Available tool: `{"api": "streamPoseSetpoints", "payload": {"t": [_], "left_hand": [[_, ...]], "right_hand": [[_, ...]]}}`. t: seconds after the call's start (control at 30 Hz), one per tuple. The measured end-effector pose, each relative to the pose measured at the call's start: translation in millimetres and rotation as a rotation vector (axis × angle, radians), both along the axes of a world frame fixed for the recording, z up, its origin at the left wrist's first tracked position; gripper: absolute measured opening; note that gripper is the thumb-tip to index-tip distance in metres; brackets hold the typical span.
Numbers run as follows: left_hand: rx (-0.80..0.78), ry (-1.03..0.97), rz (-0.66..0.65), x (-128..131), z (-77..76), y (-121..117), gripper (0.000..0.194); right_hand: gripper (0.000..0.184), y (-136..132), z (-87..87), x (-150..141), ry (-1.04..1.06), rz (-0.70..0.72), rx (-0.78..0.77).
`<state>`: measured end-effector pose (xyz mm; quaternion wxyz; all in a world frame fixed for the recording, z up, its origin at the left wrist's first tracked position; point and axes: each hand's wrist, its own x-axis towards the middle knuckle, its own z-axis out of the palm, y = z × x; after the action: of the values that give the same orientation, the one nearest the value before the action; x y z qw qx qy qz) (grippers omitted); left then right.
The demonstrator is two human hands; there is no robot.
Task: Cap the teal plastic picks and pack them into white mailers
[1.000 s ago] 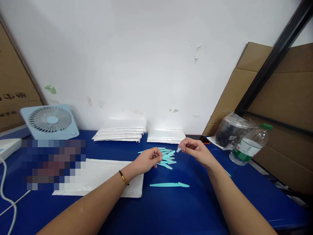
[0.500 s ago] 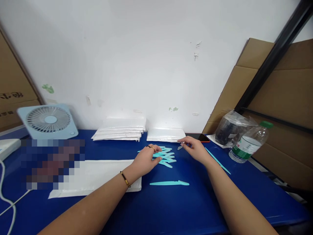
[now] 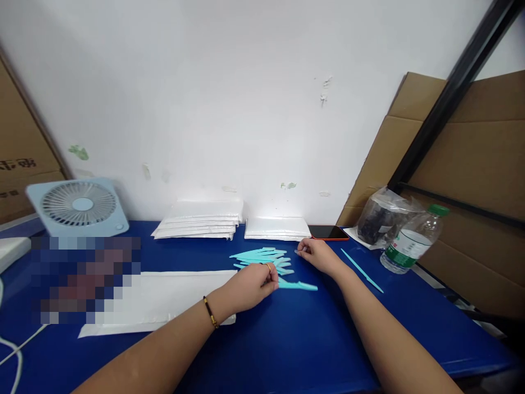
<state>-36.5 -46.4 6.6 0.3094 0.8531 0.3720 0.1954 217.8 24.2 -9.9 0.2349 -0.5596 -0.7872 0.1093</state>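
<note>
Grip of left hand (image 3: 255, 285) pinching turquoise tool (image 3: 300, 285).

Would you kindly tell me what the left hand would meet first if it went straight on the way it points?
The left hand would probably first meet the fanned-out pile of slim turquoise plastic sticks, near its right-hand ends; depth is unclear, so it might pass above them.

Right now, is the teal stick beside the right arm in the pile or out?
Out. The teal stick lies alone on the blue table; the right hand is between it and the pile.
</note>
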Motion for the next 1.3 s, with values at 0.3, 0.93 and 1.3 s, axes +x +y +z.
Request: {"api": "streamPoseSetpoints", "payload": {"t": [0.3, 0.93, 1.3], "left_hand": [[-0.220, -0.222, 0.255, -7, 5.6, 18, 0.015], [-0.221, -0.253, 0.279, -12, 7.5, 21, 0.021], [-0.180, -0.184, 0.239, -10, 1.0, 22, 0.019]], "right_hand": [[0.027, -20, 26.1, -4, 0.738, 0.121, -0.017], [0.024, -32, 37.4, -6, 0.725, 0.212, -0.087], [0.022, -36, 32.0, -29, 0.618, 0.309, -0.180]]}}
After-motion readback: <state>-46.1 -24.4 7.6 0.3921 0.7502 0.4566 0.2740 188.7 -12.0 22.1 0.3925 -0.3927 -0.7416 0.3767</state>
